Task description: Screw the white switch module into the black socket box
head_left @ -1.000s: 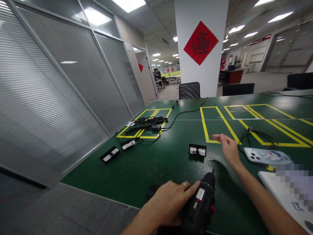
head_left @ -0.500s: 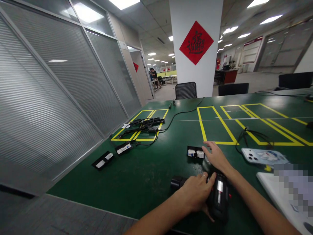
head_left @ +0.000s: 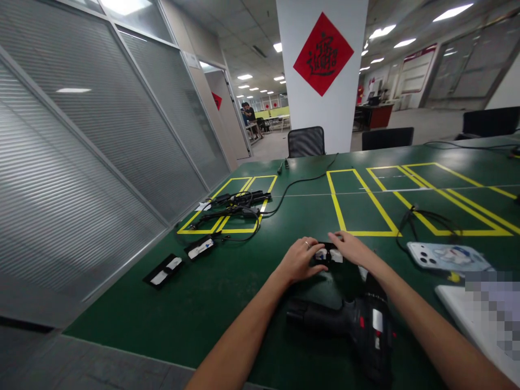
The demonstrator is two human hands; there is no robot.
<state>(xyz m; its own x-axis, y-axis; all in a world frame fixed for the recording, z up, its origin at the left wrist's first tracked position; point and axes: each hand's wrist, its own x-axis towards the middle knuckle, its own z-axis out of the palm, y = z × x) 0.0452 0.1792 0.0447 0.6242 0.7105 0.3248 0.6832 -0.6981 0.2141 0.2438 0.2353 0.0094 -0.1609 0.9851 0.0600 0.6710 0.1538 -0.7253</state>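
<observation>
A small black plate with white patches (head_left: 335,255) lies on the green table between my hands. My left hand (head_left: 298,261) grips its left end, thumb at the near side and fingers at the far side. Over its right end and far edge bend the fingers of my right hand (head_left: 352,250); the thumb is hidden. A black cordless drill (head_left: 368,330) rests on its side below my hands, touched by neither, its handle pointing left. The right forearm covers part of its front end, where a clear piece shows.
Two similar black plates (head_left: 163,272) (head_left: 200,248) lie at left, before a tangle of black cables (head_left: 239,206). Yellow tape rectangles (head_left: 345,216) mark the table. At right are a phone (head_left: 449,257), a looped cable (head_left: 430,218) and a white device (head_left: 467,314), partly blurred out. Chairs stand behind.
My left hand has left the drill and moved forward to the black plate. The drill now lies free on the table. My right hand has come onto the plate's right end.
</observation>
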